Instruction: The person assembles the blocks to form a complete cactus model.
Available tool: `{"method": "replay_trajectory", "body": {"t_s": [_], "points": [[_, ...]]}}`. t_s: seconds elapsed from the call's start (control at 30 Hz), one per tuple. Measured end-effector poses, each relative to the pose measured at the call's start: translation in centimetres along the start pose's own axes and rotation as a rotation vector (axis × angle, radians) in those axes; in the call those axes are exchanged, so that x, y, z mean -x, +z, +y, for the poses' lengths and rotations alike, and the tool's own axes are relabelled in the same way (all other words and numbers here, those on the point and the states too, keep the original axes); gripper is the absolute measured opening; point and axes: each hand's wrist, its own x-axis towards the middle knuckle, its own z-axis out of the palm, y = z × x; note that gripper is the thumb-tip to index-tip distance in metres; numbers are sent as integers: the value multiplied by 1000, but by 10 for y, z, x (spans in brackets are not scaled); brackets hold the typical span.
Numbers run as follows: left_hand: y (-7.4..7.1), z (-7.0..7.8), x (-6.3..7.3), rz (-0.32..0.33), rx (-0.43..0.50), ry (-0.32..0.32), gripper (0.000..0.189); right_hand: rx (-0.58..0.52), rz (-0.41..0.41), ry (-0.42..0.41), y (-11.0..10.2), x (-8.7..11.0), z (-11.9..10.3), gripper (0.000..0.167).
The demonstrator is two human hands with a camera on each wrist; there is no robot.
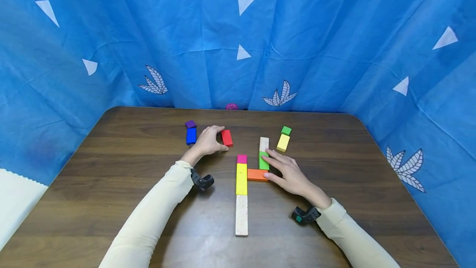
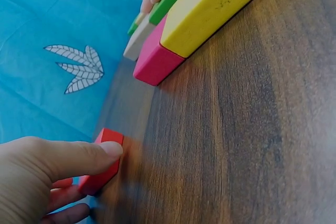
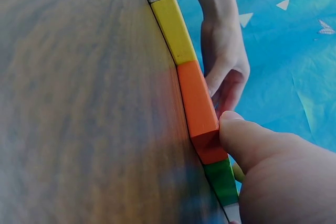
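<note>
My left hand (image 1: 209,140) is at the red block (image 1: 227,138), with its thumb at the near end and its fingers at the far end. In the left wrist view the thumb lies across the red block (image 2: 102,163), hiding part of it. My right hand (image 1: 291,173) has its fingers spread over a cluster of blocks. Its thumb touches the orange block (image 3: 198,103), and its fingertips rest at the green block (image 1: 263,161) and the near end of a pale wooden block (image 1: 264,144). The yellow block (image 1: 241,179) adjoins the orange one, with a pink block (image 1: 242,159) at its far end.
A long pale wooden block (image 1: 241,216) continues the row toward me. Behind my left hand lie a blue block (image 1: 191,136) and a purple block (image 1: 191,124). Back right are a pale yellow block (image 1: 283,142) and a small green block (image 1: 286,130). A blue curtain (image 1: 208,53) hangs behind the table.
</note>
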Motion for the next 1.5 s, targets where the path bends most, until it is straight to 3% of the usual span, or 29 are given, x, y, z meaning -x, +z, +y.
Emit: {"method": "replay_trajectory", "body": {"t_s": [0.43, 0.57, 0.73, 0.87, 1.17, 1.5], "points": [[0, -2, 1, -2, 37, -47, 69, -8, -5, 18, 1, 2, -3, 59], [1, -2, 1, 15, 87, -73, 65, -7, -5, 13, 2, 2, -3, 59], [2, 3, 3, 58, 129, -36, 63, -3, -7, 8, 2, 2, -2, 58], [4, 11, 2, 39, 165, -7, 65, -4, -4, 8, 2, 2, -2, 59], [14, 24, 6, 13, 110, 113, 63, -9, -4, 3, 0, 0, 0, 59], [19, 30, 6, -10, 92, 120, 62, -19, -16, -2, -3, -4, 7, 59]]}}
